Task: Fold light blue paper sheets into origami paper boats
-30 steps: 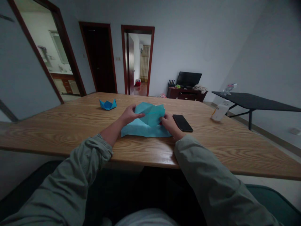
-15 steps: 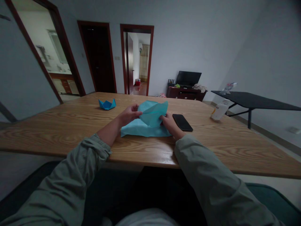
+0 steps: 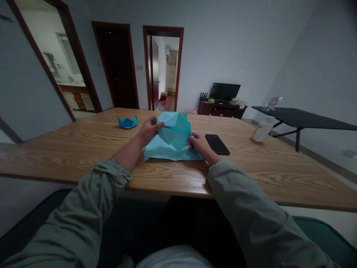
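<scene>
A light blue folded paper (image 3: 175, 131) is held up above the table between my two hands, tilted, with a crease running across its middle. My left hand (image 3: 150, 130) pinches its left edge between thumb and fingers. Its lower right edge is gripped by my right hand (image 3: 199, 144). Beneath it a second light blue sheet (image 3: 171, 152) lies on the wooden table, partly covered by the held paper. A darker blue folded paper boat (image 3: 128, 123) stands farther off to the left.
Right of my right hand lies a black phone (image 3: 217, 144) on the wooden table (image 3: 173, 178). A white bottle (image 3: 262, 130) stands near the table's right side. Beyond it is a black folding table (image 3: 301, 117) with a clear plastic bottle (image 3: 273, 103) on it.
The held paper has moved up and left and turned, so its creased face shows more. My left hand has risen with it; my right hand still grips the right edge.
</scene>
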Available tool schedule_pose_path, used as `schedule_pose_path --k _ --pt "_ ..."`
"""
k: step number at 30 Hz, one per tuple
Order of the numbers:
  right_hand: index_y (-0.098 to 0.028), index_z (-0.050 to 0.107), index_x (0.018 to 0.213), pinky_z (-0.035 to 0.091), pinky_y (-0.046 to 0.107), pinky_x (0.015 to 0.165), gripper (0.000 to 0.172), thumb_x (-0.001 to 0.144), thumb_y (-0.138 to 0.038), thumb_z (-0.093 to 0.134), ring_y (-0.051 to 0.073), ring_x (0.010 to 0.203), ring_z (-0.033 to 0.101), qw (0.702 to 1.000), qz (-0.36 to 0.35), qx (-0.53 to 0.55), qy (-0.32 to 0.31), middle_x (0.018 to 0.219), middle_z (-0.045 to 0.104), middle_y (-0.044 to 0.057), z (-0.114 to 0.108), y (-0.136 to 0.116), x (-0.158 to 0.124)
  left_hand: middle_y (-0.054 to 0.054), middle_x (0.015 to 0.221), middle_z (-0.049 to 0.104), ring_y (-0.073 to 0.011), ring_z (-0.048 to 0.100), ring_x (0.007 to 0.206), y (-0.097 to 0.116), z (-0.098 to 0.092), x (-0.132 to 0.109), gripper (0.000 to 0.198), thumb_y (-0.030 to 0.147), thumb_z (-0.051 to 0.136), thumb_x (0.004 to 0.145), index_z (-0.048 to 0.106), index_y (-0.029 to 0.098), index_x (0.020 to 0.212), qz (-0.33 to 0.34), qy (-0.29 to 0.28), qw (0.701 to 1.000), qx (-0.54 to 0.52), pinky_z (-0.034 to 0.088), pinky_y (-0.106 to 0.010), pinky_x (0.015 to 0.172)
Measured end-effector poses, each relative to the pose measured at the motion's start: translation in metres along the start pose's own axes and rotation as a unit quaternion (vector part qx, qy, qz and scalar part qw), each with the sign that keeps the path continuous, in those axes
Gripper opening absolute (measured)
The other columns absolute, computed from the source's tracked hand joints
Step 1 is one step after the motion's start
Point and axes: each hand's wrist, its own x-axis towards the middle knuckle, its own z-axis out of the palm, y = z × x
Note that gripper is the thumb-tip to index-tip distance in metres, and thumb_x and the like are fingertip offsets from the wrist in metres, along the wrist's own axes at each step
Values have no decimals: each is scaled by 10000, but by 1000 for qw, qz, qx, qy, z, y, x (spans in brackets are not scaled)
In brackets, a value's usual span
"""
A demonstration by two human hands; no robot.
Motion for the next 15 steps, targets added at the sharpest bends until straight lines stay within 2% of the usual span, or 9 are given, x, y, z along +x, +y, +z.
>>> schedule_pose_path --k 4,9,12,15 --pt "-203 568 734 372 215 466 116 702 -297 510 120 463 521 1000 -5 7 21 525 547 -38 0 3 2 45 696 581 -82 555 611 2 -2 -2 456 348 883 541 508 175 734 -22 -34 999 -18 480 -232 605" --pt "-186 586 762 393 210 476 184 715 -329 481 117 483 523 996 -1 3 92 550 550 -30 -1 5 5 49 643 541 -77 530 596 0 -1 -5 397 341 842 593 501 165 691 -32 -62 998 5 462 -226 608" --pt "-181 589 739 397 224 492 196 729 -347 487 132 516 538 993 -16 -40 109 574 573 -7 -2 6 5 48 626 516 -74 481 571 -2 3 -6 389 379 829 621 512 166 697 -5 -61 994 90 402 -216 566" --pt "-186 575 700 405 246 520 206 750 -374 509 163 578 562 988 -36 -82 123 604 594 20 -2 4 3 46 609 481 -83 435 568 -4 7 -6 370 419 794 672 518 173 689 62 -15 981 184 349 -224 547"
